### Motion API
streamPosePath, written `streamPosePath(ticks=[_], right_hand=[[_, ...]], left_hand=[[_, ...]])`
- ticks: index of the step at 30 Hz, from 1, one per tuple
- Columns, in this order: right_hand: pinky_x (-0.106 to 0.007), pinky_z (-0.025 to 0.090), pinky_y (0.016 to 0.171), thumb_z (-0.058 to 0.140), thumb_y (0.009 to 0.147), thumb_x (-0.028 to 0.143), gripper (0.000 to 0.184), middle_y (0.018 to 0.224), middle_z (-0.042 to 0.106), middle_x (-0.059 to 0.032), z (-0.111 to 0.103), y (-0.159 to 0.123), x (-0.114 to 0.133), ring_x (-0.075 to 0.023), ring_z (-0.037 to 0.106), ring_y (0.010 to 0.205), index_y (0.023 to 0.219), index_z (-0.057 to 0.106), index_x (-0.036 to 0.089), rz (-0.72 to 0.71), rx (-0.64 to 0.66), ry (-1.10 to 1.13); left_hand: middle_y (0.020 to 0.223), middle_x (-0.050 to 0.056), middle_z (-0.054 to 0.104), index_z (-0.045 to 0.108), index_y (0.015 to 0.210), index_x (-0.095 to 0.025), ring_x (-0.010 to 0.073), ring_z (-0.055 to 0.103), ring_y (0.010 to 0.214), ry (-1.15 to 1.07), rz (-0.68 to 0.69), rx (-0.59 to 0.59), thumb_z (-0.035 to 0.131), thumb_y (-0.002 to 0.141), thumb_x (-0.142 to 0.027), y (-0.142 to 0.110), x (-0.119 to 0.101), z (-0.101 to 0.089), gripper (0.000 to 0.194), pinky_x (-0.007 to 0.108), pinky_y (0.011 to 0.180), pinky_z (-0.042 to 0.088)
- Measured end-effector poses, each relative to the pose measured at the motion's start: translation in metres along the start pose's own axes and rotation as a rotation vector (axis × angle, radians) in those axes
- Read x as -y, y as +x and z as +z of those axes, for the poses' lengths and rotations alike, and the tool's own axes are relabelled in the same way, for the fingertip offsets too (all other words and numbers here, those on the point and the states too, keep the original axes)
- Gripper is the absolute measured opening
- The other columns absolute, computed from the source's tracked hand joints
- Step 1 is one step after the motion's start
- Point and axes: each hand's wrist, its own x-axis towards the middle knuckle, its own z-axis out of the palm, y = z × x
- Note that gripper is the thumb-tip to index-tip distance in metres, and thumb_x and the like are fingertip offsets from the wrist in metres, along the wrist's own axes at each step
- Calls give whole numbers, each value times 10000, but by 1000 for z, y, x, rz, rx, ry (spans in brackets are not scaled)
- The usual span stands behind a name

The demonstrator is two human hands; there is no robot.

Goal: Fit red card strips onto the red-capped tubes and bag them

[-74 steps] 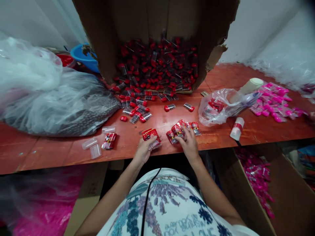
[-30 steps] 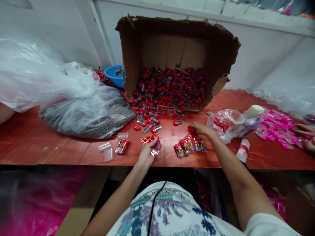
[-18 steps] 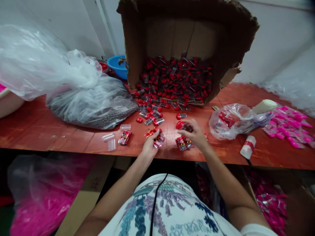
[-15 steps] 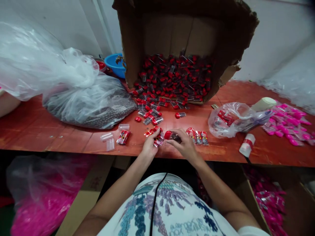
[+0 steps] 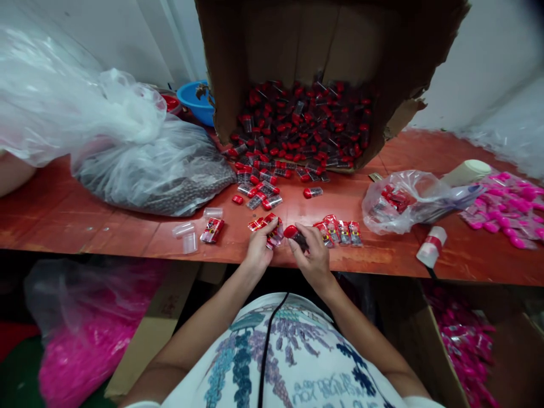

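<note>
My left hand [image 5: 260, 247] is closed on a small bunch of red printed wrappers [image 5: 276, 234], just above the front of the table. Close by on the right, my right hand [image 5: 313, 252] grips a clear tube with a red cap [image 5: 296, 234], dark contents inside. Several red-and-black wrapped tubes [image 5: 343, 232] lie to the right of that hand. Left of my left hand are a stack of red printed wrappers [image 5: 212, 230] and a few empty clear tubes [image 5: 190, 243]. More red-capped tubes [image 5: 268, 192] are spread on the table beyond my hands.
A torn cardboard box [image 5: 229, 85] on its side holds many red-capped tubes. A plastic bag of dark beads [image 5: 165, 175] and a blue basin [image 5: 193, 96] are at left. Rightward lie a clear bag [image 5: 393, 198], a tape-wrapped roll [image 5: 432, 246] and pink packets [image 5: 505, 204].
My right hand has turned slightly and its fingers now point more upward around the red-capped tube. Another wrapped tube shows beside it. The camera view has shifted a little.
</note>
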Motion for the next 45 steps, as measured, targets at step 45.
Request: streamPosePath(ticks=[45], right_hand=[[-277, 547, 619, 580, 840, 348, 375, 1030, 622, -66, 6, -5, -10, -145, 619, 710, 1191, 580, 217, 386, -22, 318]], left_hand=[[648, -2, 667, 661, 695, -125, 121, 631, 595, 193, 227, 147, 806, 544, -132, -13, 7, -4, 210, 228, 613, 503]])
